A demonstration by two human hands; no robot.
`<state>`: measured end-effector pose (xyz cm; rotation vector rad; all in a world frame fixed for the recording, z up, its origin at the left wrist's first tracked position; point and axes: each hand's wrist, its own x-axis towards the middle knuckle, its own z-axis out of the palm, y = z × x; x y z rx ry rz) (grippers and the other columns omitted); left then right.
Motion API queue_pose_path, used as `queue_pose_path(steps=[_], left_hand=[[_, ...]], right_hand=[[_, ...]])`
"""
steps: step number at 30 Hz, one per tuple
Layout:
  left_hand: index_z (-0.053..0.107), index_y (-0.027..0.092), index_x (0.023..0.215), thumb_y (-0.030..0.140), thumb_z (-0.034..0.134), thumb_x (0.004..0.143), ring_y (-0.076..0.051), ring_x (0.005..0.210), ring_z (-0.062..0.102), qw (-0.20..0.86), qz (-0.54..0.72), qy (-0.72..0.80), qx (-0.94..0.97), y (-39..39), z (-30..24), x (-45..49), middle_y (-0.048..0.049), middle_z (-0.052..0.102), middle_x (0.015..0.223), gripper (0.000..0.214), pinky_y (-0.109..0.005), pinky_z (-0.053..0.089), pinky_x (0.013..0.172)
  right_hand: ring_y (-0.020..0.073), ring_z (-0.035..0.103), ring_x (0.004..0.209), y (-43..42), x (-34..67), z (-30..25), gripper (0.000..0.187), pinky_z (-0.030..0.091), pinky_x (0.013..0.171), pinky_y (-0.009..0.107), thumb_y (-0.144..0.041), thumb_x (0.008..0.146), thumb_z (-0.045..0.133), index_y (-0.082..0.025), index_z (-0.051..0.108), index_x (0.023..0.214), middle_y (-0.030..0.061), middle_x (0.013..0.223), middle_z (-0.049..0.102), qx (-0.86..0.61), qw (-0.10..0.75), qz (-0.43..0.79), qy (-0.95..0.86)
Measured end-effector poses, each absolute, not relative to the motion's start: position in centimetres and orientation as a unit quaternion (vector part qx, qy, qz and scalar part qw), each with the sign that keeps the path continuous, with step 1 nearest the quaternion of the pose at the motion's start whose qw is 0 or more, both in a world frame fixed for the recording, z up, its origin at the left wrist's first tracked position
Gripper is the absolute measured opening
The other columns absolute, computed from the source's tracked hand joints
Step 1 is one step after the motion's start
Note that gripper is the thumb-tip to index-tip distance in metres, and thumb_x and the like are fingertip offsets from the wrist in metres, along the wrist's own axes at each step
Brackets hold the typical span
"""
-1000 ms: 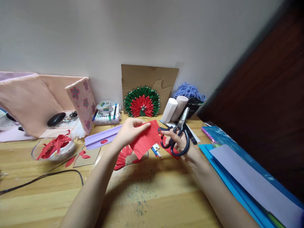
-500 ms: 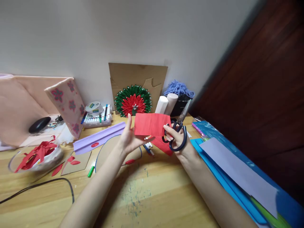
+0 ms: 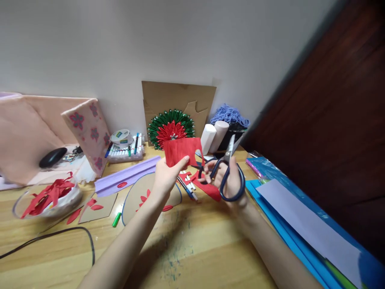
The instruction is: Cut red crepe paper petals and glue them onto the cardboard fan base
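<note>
My left hand (image 3: 167, 178) pinches the lower edge of a piece of red paper (image 3: 182, 149) and holds it upright above the wooden desk. A notch is cut out of the paper's right edge. My right hand (image 3: 226, 181) grips dark-handled scissors (image 3: 229, 168), with the blades apart and pointing up, just to the right of the paper. Below the hands lie a cardboard disc (image 3: 141, 196) with red petals, red paper offcuts (image 3: 207, 188) and some markers (image 3: 187, 185).
A glass bowl (image 3: 45, 198) of red scraps stands at the left with a black cable (image 3: 54, 237) in front. A purple folded strip (image 3: 128, 176), a marker box (image 3: 124, 150), a red-green paper rosette (image 3: 171, 127), white rolls (image 3: 214, 136) and blue yarn (image 3: 230, 114) line the wall. Blue sheets (image 3: 300, 228) lie at the right.
The left hand shifted its hold to the paper's lower edge and the paper shows a cut notch. The scissors opened and tilted upright, and a red scrap lies below.
</note>
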<state>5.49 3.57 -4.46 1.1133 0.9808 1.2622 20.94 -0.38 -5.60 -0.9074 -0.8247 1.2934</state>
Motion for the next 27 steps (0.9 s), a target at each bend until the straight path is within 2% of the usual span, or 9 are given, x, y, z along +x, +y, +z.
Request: queue_pose_path(steps=[3, 7, 10, 14, 19, 27], left_hand=[[0.067, 0.009, 0.085, 0.038, 0.073, 0.064, -0.016, 0.067, 0.062, 0.492, 0.597, 0.447, 0.449, 4.0, -3.8, 4.3, -0.0078, 0.070, 0.079, 0.036, -0.026, 0.049, 0.064], [0.066, 0.010, 0.080, 0.035, 0.071, 0.067, -0.013, 0.063, 0.061, 0.437, 0.646, 0.466, 0.417, 4.2, -2.9, 3.3, -0.0056, 0.068, 0.074, 0.029, -0.023, 0.049, 0.061], [0.064, 0.010, 0.076, 0.035, 0.070, 0.067, -0.014, 0.063, 0.060, 0.439, 0.637, 0.469, 0.426, 3.9, -2.9, 3.7, -0.0050, 0.066, 0.071, 0.027, -0.023, 0.048, 0.061], [0.064, 0.010, 0.078, 0.036, 0.068, 0.070, -0.015, 0.066, 0.060, 0.448, 0.601, 0.464, 0.472, 3.0, -3.3, 5.0, -0.0062, 0.067, 0.075, 0.027, -0.024, 0.047, 0.062], [0.063, 0.010, 0.080, 0.034, 0.065, 0.073, -0.015, 0.069, 0.060, 0.468, 0.570, 0.456, 0.499, 2.2, -3.2, 5.8, -0.0065, 0.068, 0.078, 0.025, -0.025, 0.047, 0.065], [0.064, 0.012, 0.079, 0.035, 0.067, 0.071, -0.015, 0.068, 0.060, 0.475, 0.568, 0.451, 0.499, 2.3, -3.6, 5.8, -0.0047, 0.068, 0.078, 0.025, -0.024, 0.046, 0.065]], right_hand=[[0.0119, 0.055, 0.049, -1.6, 19.6, -6.2, 0.072, 0.054, 0.057, 0.033, -0.085, 0.054, 0.051, -0.017, 0.055, 0.076, -0.0001, 0.068, 0.055, -0.395, 0.517, 0.649, -0.393], [0.0142, 0.058, 0.057, -3.9, 17.0, -7.4, 0.068, 0.050, 0.062, 0.031, -0.082, 0.069, 0.037, -0.017, 0.053, 0.085, -0.0007, 0.065, 0.052, -0.397, 0.430, 0.666, -0.463], [0.0164, 0.060, 0.063, -4.9, 15.9, -7.5, 0.072, 0.048, 0.065, 0.033, -0.080, 0.074, 0.028, -0.016, 0.053, 0.093, 0.0036, 0.072, 0.057, -0.403, 0.387, 0.641, -0.526], [0.0199, 0.062, 0.069, -4.6, 16.0, -7.3, 0.081, 0.048, 0.068, 0.035, -0.082, 0.074, 0.018, -0.014, 0.055, 0.098, 0.0074, 0.074, 0.061, -0.415, 0.395, 0.607, -0.551], [0.0203, 0.062, 0.071, -3.8, 16.5, -7.6, 0.079, 0.048, 0.068, 0.034, -0.081, 0.075, 0.018, -0.015, 0.057, 0.092, 0.0071, 0.073, 0.061, -0.419, 0.433, 0.575, -0.553], [0.0168, 0.059, 0.058, -4.0, 16.5, -7.7, 0.077, 0.048, 0.060, 0.032, -0.084, 0.072, 0.020, -0.016, 0.053, 0.087, 0.0027, 0.066, 0.056, -0.413, 0.446, 0.584, -0.538]])
